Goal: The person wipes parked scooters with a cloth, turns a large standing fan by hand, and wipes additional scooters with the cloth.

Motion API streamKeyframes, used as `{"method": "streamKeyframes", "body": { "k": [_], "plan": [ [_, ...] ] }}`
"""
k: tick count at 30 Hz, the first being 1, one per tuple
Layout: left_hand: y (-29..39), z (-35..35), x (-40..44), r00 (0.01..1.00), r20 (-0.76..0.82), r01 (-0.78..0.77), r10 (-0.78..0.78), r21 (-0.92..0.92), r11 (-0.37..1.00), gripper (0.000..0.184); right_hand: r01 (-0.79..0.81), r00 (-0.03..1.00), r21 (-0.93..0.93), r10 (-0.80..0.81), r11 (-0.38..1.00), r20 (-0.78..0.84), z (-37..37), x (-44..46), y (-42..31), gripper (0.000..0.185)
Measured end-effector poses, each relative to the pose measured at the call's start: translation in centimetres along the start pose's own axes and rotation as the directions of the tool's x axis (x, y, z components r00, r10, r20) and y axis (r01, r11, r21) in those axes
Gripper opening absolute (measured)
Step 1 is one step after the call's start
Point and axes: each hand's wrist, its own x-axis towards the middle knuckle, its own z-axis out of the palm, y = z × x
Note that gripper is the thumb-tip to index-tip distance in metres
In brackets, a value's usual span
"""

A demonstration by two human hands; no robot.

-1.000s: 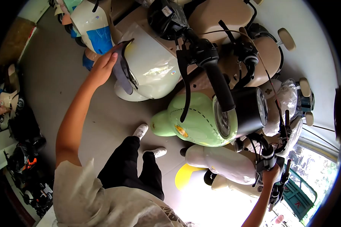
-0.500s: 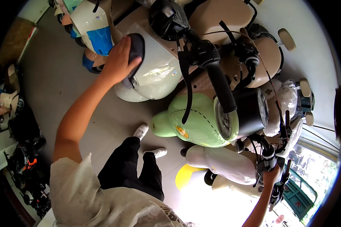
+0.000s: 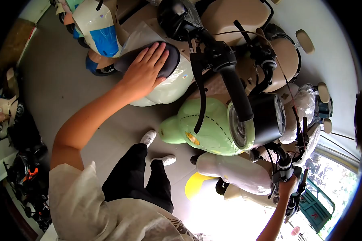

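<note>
1. The left hand (image 3: 144, 78) lies flat, fingers (image 3: 151, 55) extended and slightly spread, pressing a dark cloth (image 3: 172, 62) from above without closing on it.
2. The dark cloth rests on the curved white scooter panel (image 3: 171, 94), projecting on both sides of the hand.
3. The right hand (image 3: 288, 187) is at a dark handlebar assembly (image 3: 284, 172); how far its fingers are closed cannot be told, as they are partly hidden.
4. Obstruction: a black handlebar grip (image 3: 236, 96) and brake lever (image 3: 202, 108) jut out to the right of the white scooter panel, between the two hands.
5. Below the brake lever: a glossy green panel (image 3: 207, 134), adjoining a black lamp housing (image 3: 267, 116).
6. Nearer the right hand: a pale pink panel (image 3: 245, 174); beyond it, a yellow panel (image 3: 194, 185).
7. Upper left of the left hand: a cream panel bearing a blue patch (image 3: 103, 42).
8. Outermost: grey floor (image 3: 68, 108); dark vehicles (image 3: 24, 172) at far left; a green cart (image 3: 315, 205) at far right.
</note>
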Motion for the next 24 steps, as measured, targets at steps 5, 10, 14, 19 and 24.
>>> {"method": "streamKeyframes", "body": {
  "k": [5,10,14,19,24],
  "plan": [
    [-0.6,0.5,3.8,0.983,-0.088,0.169,-0.163,0.062,0.984,0.109,-0.009,0.999,0.008,0.008,1.000,0.043,-0.3,0.1,0.2,0.047],
    [-8.9,3.4,4.0,0.889,0.006,0.441,-0.458,-0.286,0.851,0.118,0.049,0.998,0.024,-0.048,0.999,-0.029,-0.5,0.0,-0.9,0.043],
    [-14.8,7.0,0.7,0.816,0.266,0.539,-0.513,-0.671,0.510,0.107,0.069,0.996,0.083,-0.064,0.994,-0.060,-1.2,0.1,-2.7,0.034],
    [-10.6,3.9,-2.1,0.886,-0.143,0.385,-0.440,-0.302,0.872,0.071,0.094,0.990,0.081,-0.085,0.992,-0.114,-1.6,-0.1,-3.9,0.030],
    [-10.8,2.7,-2.8,0.890,-0.087,0.383,-0.447,-0.386,0.839,0.058,0.083,0.989,0.051,-0.076,0.995,-0.126,-1.0,0.1,-2.7,0.029]
  ]
}}
